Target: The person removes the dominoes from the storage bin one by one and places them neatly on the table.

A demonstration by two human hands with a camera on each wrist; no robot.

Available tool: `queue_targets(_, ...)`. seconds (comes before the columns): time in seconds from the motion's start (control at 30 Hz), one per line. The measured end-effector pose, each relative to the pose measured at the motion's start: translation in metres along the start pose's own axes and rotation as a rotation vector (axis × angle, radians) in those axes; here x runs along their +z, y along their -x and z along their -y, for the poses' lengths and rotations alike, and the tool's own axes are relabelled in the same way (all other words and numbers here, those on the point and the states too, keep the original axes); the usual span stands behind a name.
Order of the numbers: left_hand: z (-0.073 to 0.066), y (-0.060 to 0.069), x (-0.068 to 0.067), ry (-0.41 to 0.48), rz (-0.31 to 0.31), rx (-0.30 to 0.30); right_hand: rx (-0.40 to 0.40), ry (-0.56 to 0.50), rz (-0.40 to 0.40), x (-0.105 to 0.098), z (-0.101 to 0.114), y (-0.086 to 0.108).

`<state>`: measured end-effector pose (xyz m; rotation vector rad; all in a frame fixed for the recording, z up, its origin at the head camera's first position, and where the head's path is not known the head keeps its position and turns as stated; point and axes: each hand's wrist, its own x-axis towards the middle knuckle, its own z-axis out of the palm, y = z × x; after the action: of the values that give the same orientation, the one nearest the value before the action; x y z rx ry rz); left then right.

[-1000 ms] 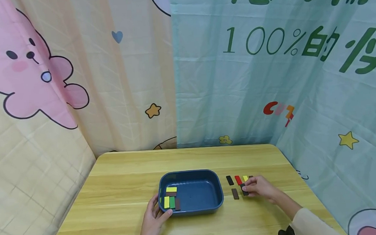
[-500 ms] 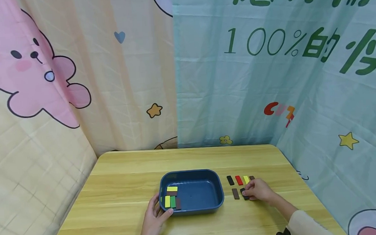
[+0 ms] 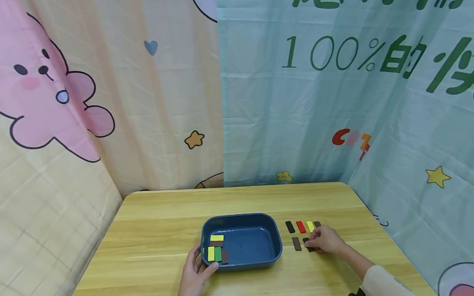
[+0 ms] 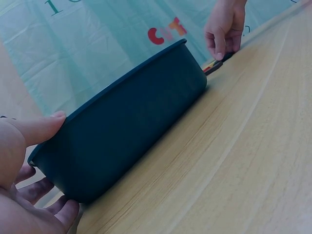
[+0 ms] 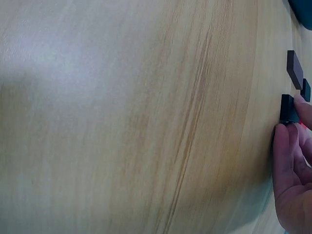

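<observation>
Right grip (image 3: 325, 240) pinches a black tile (image 5: 286, 109), forearm (image 3: 357, 260) slanting inward.

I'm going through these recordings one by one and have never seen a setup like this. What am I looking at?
There is no robot here, only a person's bare hands working at a wood-grained table. The wide picture comes from a camera on the head, looking forward and down. The slanted ones come from cameras on the wrists: one looks along the side of a blue tray, the other mostly across the table. The left hand grips the tray's near left corner; inside lie flat blocks in yellow, green and brown. The right hand pinches a black piece. Around it lie a second black piece, a red piece, a yellow piece and a brown piece.
</observation>
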<state>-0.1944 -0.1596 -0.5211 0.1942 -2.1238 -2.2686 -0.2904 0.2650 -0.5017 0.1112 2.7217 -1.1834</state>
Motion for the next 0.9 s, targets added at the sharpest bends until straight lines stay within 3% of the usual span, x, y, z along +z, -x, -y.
queue_targets(0.17, 0.001, 0.000, -0.001, -0.006, -0.001, -0.005, -0.029, 0.034, 0.008, -0.001, 0.003, 0.001)
queue_targets(0.4, 0.002, 0.003, 0.000, -0.001, -0.006, -0.009, -0.173, 0.138, -0.036, -0.006, 0.020, -0.003)
queue_targets(0.7, 0.001, 0.003, 0.000, 0.010, -0.004, -0.030, -0.223, 0.067, 0.065, -0.016, 0.043, -0.012)
queue_targets(0.9, -0.001, 0.002, 0.000, 0.017, 0.003, -0.037, -0.276, 0.106, 0.103, -0.020, 0.056, -0.019)
